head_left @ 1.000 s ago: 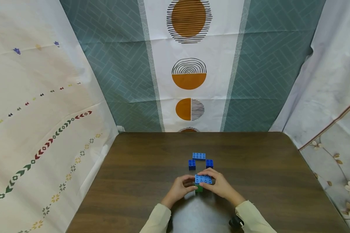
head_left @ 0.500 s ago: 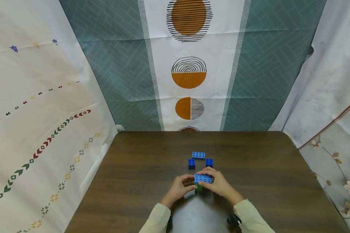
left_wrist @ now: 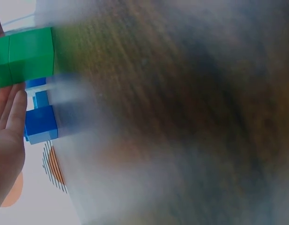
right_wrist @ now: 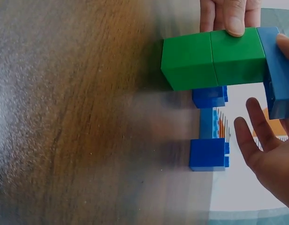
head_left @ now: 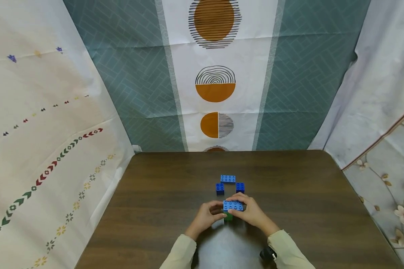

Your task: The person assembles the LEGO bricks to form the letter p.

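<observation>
Two green blocks [right_wrist: 187,61] stand stacked on the table, with a light blue brick [head_left: 233,205] lying across their top, its right end overhanging. My left hand [head_left: 205,217] pinches the upper green block [right_wrist: 245,58] from the left, thumb on the near face and fingers behind. My right hand [head_left: 254,216] holds the light blue brick at its right part, thumb in front and a finger at its far edge; its other fingers spread below in the right wrist view. In the left wrist view the green stack [left_wrist: 32,54] hides part of my left fingers [left_wrist: 17,112].
Beyond the hands on the brown table [head_left: 161,194], a left dark blue block [head_left: 220,189] and a right dark blue block [head_left: 240,187] stand apart. Behind them sits another light blue brick [head_left: 227,179]. Patterned cloths [head_left: 144,93] hang around the table.
The head view has shifted slightly. Both hands keep their hold, and the blocks and bricks stay where they were.
</observation>
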Demonstrator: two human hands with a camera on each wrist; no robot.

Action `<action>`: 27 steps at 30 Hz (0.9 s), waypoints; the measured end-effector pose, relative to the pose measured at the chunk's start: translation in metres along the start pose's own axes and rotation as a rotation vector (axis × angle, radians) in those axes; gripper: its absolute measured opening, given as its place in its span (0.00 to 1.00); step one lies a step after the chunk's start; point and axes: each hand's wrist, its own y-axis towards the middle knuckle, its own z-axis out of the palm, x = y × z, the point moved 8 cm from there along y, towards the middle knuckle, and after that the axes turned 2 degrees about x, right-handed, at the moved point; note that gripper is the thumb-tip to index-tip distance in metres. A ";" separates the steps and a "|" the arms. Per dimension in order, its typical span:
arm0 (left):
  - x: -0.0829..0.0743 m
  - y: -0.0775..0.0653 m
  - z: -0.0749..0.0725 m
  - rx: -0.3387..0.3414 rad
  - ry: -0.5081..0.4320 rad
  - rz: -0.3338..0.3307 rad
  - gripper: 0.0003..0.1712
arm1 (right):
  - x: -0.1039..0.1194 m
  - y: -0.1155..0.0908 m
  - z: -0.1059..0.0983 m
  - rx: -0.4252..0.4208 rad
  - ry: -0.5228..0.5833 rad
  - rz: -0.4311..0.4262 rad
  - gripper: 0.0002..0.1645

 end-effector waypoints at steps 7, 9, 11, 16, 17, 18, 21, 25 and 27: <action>-0.002 -0.001 0.001 0.011 0.005 0.053 0.18 | 0.026 -0.004 -0.003 0.017 -0.003 0.013 0.19; -0.002 -0.001 0.001 0.016 0.008 0.059 0.18 | 0.032 -0.005 -0.004 0.025 -0.002 0.010 0.19; -0.001 -0.002 0.002 0.019 0.012 0.060 0.19 | 0.037 -0.007 -0.005 0.036 -0.006 0.022 0.19; 0.000 -0.003 0.003 0.004 0.004 0.002 0.18 | 0.030 -0.012 -0.008 0.016 0.010 0.039 0.20; -0.001 -0.003 0.003 -0.002 0.005 0.001 0.19 | 0.027 -0.013 -0.009 0.006 0.014 0.037 0.20; -0.001 -0.003 0.003 -0.005 0.010 0.005 0.19 | 0.022 -0.014 -0.010 -0.007 0.009 0.035 0.20; -0.001 -0.003 0.002 -0.016 0.025 0.018 0.19 | 0.008 -0.016 -0.011 -0.033 -0.005 0.024 0.20; -0.003 -0.003 0.002 -0.021 0.026 0.033 0.20 | -0.008 -0.015 -0.013 -0.044 -0.014 0.038 0.20; -0.004 -0.003 0.002 -0.022 0.021 0.035 0.21 | -0.010 -0.015 -0.013 -0.041 -0.005 0.046 0.21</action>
